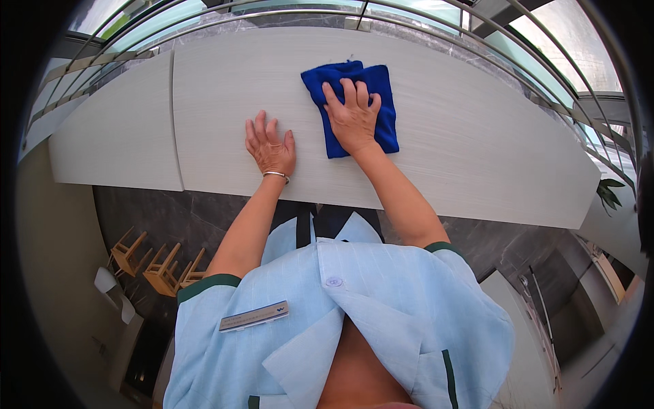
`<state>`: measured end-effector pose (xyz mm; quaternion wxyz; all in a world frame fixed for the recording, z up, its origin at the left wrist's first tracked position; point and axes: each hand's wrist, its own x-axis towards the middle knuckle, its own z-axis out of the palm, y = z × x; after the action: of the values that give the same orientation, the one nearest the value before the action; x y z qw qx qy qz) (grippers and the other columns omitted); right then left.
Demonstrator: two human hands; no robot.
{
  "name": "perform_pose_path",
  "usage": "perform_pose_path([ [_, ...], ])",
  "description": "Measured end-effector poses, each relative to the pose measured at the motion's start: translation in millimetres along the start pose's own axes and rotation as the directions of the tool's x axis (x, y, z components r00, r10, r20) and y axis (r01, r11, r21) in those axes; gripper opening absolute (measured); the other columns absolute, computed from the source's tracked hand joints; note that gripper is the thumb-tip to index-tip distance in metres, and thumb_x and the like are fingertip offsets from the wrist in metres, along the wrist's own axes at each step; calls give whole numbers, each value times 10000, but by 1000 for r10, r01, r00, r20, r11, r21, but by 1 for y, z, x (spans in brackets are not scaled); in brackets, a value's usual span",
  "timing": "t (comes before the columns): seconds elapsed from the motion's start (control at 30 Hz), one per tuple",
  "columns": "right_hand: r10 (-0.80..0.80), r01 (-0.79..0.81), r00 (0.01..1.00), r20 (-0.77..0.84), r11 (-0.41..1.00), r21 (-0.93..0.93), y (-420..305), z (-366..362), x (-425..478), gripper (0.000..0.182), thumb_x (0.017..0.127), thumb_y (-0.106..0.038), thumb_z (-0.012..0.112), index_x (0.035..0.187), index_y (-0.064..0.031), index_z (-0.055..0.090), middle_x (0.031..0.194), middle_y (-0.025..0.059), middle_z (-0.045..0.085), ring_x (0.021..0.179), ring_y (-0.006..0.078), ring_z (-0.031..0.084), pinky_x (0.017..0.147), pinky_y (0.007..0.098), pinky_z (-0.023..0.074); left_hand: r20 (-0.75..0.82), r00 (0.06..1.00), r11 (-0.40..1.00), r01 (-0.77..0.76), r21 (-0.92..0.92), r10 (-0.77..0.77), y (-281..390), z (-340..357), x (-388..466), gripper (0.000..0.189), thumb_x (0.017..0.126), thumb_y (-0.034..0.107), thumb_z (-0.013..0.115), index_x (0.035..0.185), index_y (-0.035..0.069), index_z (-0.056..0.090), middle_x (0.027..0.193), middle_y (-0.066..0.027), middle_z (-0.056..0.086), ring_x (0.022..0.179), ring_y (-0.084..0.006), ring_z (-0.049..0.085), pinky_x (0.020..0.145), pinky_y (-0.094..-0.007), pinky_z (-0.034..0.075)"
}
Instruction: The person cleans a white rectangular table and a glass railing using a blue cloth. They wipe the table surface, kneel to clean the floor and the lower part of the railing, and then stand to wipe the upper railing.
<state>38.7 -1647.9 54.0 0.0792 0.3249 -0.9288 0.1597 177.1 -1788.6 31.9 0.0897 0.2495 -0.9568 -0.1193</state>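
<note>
My right hand (352, 120) presses down on a folded blue cloth (387, 120), its fingers spread and bent over the fabric. The cloth lies on a long pale tabletop with a fine wood-like grain (475, 138). Left of it, my left hand (271, 148) rests on the bare surface, fingers apart and holding nothing. A silver-coloured bangle (276, 174) circles the left wrist. Small dark specks (351, 56) show just beyond the cloth's far edge.
A metal railing (409, 19) curves along the far side. The tabletop has a seam (174, 117) on the left. Behind on the left stand several wooden chairs or stools (162, 271). Plant leaves (608, 194) hang near the right end.
</note>
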Motion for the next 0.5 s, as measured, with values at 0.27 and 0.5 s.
perform_pose_path([
  [0.27, -68, 76, 986, 152, 996, -51, 4, -4, 34, 372, 789, -228, 660, 1140, -113, 615, 921, 63, 480, 838, 221, 482, 563, 309, 412, 18, 999, 999, 33, 20, -33, -4, -2, -2, 496, 802, 280, 624, 1225, 125, 416, 1451, -79, 289, 1367, -366, 177, 1047, -502, 196],
  [0.5, -63, 80, 982, 180, 993, -90, 8, 6, 83, 330, 745, -63, 583, 1073, -54, 618, 878, 84, 512, 827, 229, 501, 568, 309, 403, 9, 1000, 999, 17, -46, -16, 0, -1, 3, 501, 796, 270, 634, 1223, 138, 409, 1459, -80, 282, 1367, -370, 171, 1051, -509, 186],
])
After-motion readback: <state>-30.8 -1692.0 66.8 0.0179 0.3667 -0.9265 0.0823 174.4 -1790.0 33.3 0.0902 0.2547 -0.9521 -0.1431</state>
